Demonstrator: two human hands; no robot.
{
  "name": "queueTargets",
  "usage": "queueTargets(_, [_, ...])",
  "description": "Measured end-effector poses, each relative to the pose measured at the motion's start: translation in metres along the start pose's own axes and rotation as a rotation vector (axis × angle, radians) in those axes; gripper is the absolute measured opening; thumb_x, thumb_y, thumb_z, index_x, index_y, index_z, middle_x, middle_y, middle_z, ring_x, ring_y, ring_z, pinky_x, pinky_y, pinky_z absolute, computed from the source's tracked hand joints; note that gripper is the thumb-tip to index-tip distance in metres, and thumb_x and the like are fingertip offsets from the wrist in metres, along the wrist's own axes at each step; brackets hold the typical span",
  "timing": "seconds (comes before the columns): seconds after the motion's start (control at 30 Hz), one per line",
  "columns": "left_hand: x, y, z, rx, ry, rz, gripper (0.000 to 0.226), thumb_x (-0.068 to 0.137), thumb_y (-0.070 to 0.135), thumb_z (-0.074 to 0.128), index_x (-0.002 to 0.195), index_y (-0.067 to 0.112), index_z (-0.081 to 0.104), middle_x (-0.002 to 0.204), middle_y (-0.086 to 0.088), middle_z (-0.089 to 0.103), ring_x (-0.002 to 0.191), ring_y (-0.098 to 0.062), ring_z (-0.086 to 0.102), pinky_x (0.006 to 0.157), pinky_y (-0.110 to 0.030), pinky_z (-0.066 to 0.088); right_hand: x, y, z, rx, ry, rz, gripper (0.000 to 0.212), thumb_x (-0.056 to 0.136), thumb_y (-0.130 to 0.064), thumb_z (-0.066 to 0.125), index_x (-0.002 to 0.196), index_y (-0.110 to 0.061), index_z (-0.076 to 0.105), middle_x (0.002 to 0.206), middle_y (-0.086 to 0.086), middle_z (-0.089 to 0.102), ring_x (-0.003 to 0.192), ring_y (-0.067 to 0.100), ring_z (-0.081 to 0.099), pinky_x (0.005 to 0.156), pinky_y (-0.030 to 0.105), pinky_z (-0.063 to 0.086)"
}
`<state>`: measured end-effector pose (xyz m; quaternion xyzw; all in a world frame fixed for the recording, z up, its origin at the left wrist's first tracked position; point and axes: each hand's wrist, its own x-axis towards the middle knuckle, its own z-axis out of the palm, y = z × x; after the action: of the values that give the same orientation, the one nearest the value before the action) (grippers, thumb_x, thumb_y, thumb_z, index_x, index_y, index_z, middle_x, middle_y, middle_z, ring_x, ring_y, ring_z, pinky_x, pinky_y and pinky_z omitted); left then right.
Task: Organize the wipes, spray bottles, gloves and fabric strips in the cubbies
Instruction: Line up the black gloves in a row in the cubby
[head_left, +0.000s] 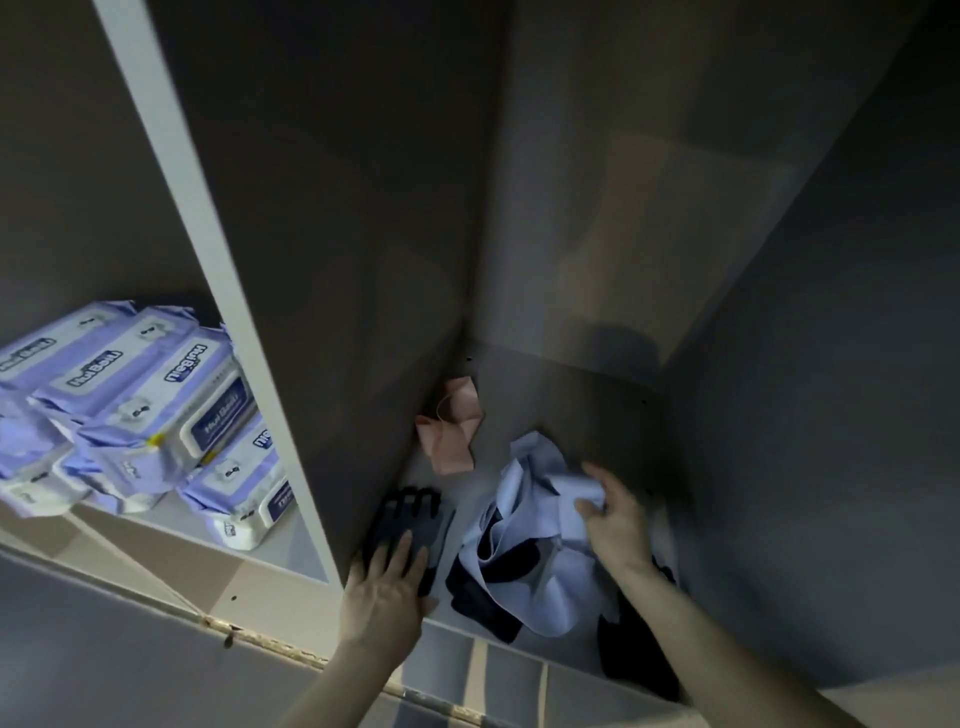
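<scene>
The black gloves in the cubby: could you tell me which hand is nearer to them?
Left. The left hand rests on the black gloves; the right hand is off to their right, holding blue fabric.

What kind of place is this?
Probably a storage cubby shelf for cleaning supplies: stacked wipe packs fill one cubby, while black gloves and blue fabric strips lie in the next.

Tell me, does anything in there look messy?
Yes. The blue cloth lies crumpled over dark fabric, gripped by the right hand. A pink strip sits bunched in the back corner. The wipes lean unevenly.
</scene>
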<state>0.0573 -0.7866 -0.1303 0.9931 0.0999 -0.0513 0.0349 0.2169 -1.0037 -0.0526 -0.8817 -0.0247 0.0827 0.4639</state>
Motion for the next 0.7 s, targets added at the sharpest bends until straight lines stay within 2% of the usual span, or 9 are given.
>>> queueTargets(0.1, [0.013, 0.007, -0.024, -0.072, 0.066, 0.035, 0.051, 0.069, 0.048, 0.048, 0.1, 0.018, 0.074, 0.107, -0.008, 0.072, 0.093, -0.027, 0.07, 0.076, -0.044, 0.057, 0.003, -0.021, -0.027, 0.198, 0.036, -0.055, 0.044, 0.085, 0.003, 0.061, 0.125, -0.015, 0.058, 0.115, 0.013, 0.064, 0.107, 0.028, 0.061, 0.089, 0.035, 0.052])
queueTargets(0.2, [0.024, 0.02, -0.047, -0.161, 0.038, 0.154, 0.048, 0.064, 0.052, 0.055, 0.102, 0.026, 0.066, 0.095, 0.0, 0.074, 0.082, -0.021, 0.072, 0.066, -0.033, 0.058, 0.002, -0.041, -0.043, 0.282, 0.013, -0.103, 0.035, 0.087, 0.007, 0.056, 0.115, -0.013, 0.062, 0.104, 0.011, 0.065, 0.095, 0.021, 0.061, 0.07, 0.009, 0.05])
queueTargets(0.3, [0.032, 0.037, -0.043, -0.081, -0.118, 0.238, 0.073, 0.023, 0.071, 0.071, 0.092, 0.048, 0.066, 0.097, 0.013, 0.073, 0.077, -0.007, 0.071, 0.053, -0.02, 0.053, 0.0, -0.052, -0.048, 0.287, -0.024, -0.127, 0.031, 0.088, 0.007, 0.054, 0.105, -0.017, 0.064, 0.102, 0.012, 0.065, 0.092, 0.021, 0.061, 0.071, 0.016, 0.05])
queueTargets(0.37, [0.031, 0.041, -0.041, -0.066, -0.049, 0.235, 0.058, 0.013, 0.064, 0.078, 0.068, 0.046, 0.071, 0.105, 0.013, 0.071, 0.074, -0.005, 0.07, 0.051, -0.018, 0.051, -0.003, -0.049, -0.046, 0.235, -0.056, -0.145, 0.032, 0.088, 0.006, 0.054, 0.1, -0.022, 0.064, 0.103, 0.011, 0.066, 0.094, 0.024, 0.063, 0.078, 0.027, 0.051])
queueTargets(0.4, [0.028, 0.04, -0.042, -0.097, -0.01, 0.231, 0.047, 0.019, 0.055, 0.084, 0.062, 0.04, 0.073, 0.108, 0.012, 0.07, 0.075, -0.008, 0.07, 0.053, -0.018, 0.051, -0.005, -0.045, -0.046, 0.195, -0.066, -0.163, 0.035, 0.088, 0.005, 0.055, 0.097, -0.028, 0.065, 0.102, 0.008, 0.068, 0.095, 0.025, 0.064, 0.08, 0.032, 0.052])
queueTargets(0.43, [0.027, 0.04, -0.047, -0.226, -0.02, 0.18, 0.034, 0.037, 0.042, 0.088, 0.067, 0.032, 0.075, 0.115, 0.01, 0.068, 0.081, -0.012, 0.07, 0.059, -0.019, 0.051, -0.006, -0.04, -0.045, 0.143, -0.07, -0.184, 0.041, 0.087, 0.003, 0.055, 0.092, -0.036, 0.066, 0.1, 0.003, 0.069, 0.096, 0.025, 0.064, 0.082, 0.035, 0.052])
queueTargets(0.5, [0.035, 0.038, -0.055, -0.471, 0.059, 0.001, 0.017, 0.078, 0.02, 0.068, 0.093, 0.017, 0.074, 0.126, 0.004, 0.061, 0.099, -0.022, 0.066, 0.076, -0.026, 0.051, -0.01, -0.031, -0.045, 0.021, -0.086, -0.213, 0.047, 0.087, -0.002, 0.056, 0.081, -0.047, 0.066, 0.096, -0.01, 0.069, 0.094, 0.022, 0.065, 0.081, 0.036, 0.052])
queueTargets(0.63, [0.062, 0.044, -0.1, -1.089, -0.027, -0.325, 0.013, 0.086, 0.005, 0.052, 0.084, -0.003, 0.062, 0.075, -0.017, 0.067, 0.067, -0.031, 0.064, 0.069, -0.048, 0.057, -0.014, -0.02, -0.048, -0.037, -0.111, -0.178, 0.042, 0.088, -0.005, 0.056, 0.081, -0.045, 0.066, 0.1, -0.003, 0.07, 0.091, 0.022, 0.064, 0.077, 0.037, 0.053])
queueTargets(0.7, [0.092, 0.05, -0.115, -1.363, -0.133, -0.417, 0.011, 0.088, 0.002, 0.052, 0.098, 0.001, 0.055, 0.077, -0.018, 0.064, 0.062, -0.03, 0.065, 0.063, -0.047, 0.059, -0.009, -0.02, -0.051, 0.073, -0.086, -0.111, 0.034, 0.089, 0.001, 0.054, 0.087, -0.03, 0.067, 0.096, 0.005, 0.068, 0.087, 0.024, 0.062, 0.063, 0.026, 0.054])
